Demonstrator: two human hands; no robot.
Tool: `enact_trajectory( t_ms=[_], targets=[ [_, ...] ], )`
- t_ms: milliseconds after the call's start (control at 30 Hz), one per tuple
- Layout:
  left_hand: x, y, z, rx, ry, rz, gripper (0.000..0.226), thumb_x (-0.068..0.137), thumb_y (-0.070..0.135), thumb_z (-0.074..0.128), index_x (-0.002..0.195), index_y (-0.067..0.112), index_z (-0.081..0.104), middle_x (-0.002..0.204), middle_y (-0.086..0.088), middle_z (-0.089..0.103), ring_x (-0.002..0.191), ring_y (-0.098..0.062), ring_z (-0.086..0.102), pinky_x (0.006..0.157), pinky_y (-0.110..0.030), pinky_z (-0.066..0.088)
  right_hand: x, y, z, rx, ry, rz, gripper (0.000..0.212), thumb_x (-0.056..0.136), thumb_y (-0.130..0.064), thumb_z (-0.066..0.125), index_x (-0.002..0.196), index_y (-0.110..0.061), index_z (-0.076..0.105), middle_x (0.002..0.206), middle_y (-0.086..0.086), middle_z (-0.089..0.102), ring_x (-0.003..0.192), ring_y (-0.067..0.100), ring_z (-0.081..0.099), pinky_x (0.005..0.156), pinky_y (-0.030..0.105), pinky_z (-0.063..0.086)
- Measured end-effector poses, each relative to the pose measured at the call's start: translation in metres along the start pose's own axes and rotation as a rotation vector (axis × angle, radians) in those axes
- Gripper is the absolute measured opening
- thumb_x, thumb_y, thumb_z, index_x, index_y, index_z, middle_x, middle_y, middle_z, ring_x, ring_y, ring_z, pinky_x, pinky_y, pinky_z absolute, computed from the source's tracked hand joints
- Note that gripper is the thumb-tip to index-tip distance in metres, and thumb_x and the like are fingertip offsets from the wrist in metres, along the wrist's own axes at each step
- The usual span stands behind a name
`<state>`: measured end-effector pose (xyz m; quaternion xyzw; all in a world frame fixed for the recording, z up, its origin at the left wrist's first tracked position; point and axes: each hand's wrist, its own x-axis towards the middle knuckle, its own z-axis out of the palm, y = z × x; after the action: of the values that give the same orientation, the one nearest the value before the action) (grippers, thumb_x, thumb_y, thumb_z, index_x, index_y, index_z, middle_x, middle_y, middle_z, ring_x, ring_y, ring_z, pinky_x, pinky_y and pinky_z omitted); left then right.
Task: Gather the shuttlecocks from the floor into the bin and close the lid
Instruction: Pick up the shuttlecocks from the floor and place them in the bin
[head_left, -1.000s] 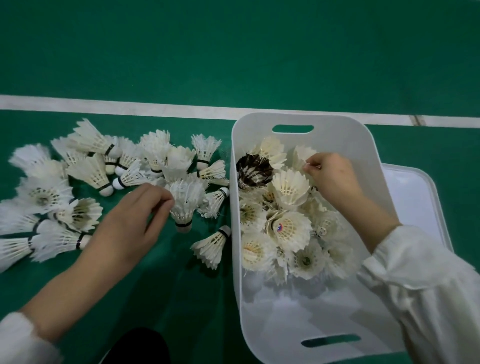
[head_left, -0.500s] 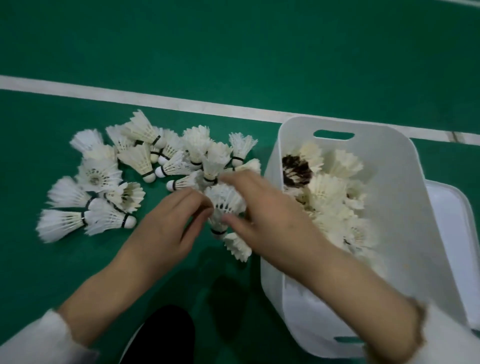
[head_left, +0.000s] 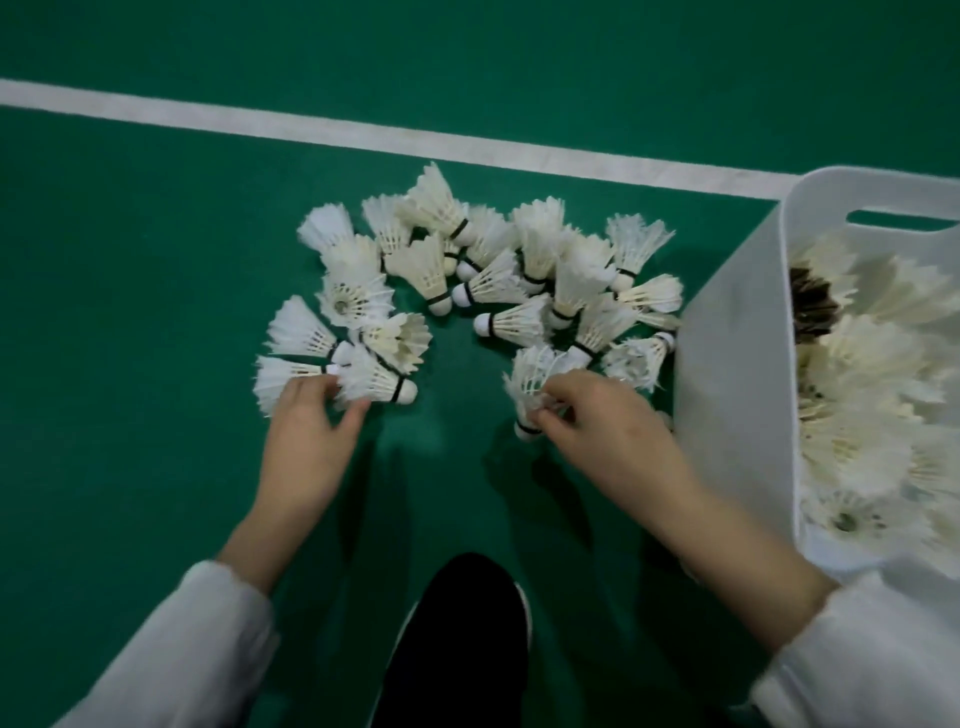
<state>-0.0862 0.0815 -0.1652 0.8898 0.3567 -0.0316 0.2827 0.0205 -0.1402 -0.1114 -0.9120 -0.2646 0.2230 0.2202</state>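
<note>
The shuttlecocks lie heaped on the green floor, just left of the bin (itself already holding many). The right hand pinches a near shuttlecock between thumb and fingertips. The left hand closes thumb and fingers on an outer shuttlecock at the heap's left edge. A black shoe shows below.
</note>
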Motion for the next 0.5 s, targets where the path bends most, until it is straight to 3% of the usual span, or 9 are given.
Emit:
enact_trajectory(
  t_ms=[100,200,300,400,500],
  targets=[
    [0.005,0.002,0.010,-0.169,-0.012,-0.039,0.016,0.084,0.026,0.064,0.088,0.010,0.062,0.093,-0.010,0.062,0.089,-0.028,0.057,0.082,-0.030,0.043,0.002,0.001,0.000,-0.015,-0.012,0.015,0.017,0.089,-0.025,0.053,0.085,-0.011,0.061,0.090,0.004,0.062,0.087,0.023,0.056,0.065,0.028,0.029],
    [0.002,0.005,0.010,-0.299,-0.085,-0.046,0.020,0.080,0.034,0.061,0.074,0.018,0.050,0.081,-0.003,0.061,0.076,-0.026,0.062,0.077,-0.040,0.052,0.002,0.003,0.002,0.018,-0.006,0.042,0.016,0.089,-0.026,0.055,0.083,-0.012,0.062,0.086,0.002,0.062,0.084,0.022,0.057,0.067,0.029,0.036],
    [-0.011,0.009,0.009,-0.187,-0.154,0.042,0.018,0.082,0.028,0.062,0.085,0.018,0.046,0.075,-0.005,0.063,0.066,-0.022,0.058,0.064,-0.034,0.047,0.001,0.004,0.004,0.031,-0.007,0.055,0.016,0.088,-0.026,0.056,0.080,-0.013,0.061,0.083,0.001,0.061,0.081,0.021,0.056,0.068,0.031,0.039],
    [-0.014,0.019,0.004,-0.002,-0.079,0.099,0.025,0.087,0.046,0.052,0.095,0.025,0.041,0.059,0.002,0.054,0.060,-0.024,0.054,0.057,-0.034,0.041,0.002,0.002,0.006,0.039,0.006,0.036,0.016,0.088,-0.024,0.056,0.079,-0.011,0.060,0.082,0.003,0.062,0.081,0.023,0.056,0.070,0.034,0.042],
    [0.011,0.027,0.009,0.237,0.008,0.062,0.043,0.087,0.061,0.039,0.105,0.021,0.038,0.069,-0.003,0.060,0.067,-0.026,0.058,0.058,-0.034,0.043,0.003,0.002,0.007,0.051,0.019,0.020,0.016,0.088,-0.023,0.056,0.082,-0.010,0.062,0.085,0.004,0.061,0.082,0.022,0.056,0.071,0.032,0.040]
  ],
)
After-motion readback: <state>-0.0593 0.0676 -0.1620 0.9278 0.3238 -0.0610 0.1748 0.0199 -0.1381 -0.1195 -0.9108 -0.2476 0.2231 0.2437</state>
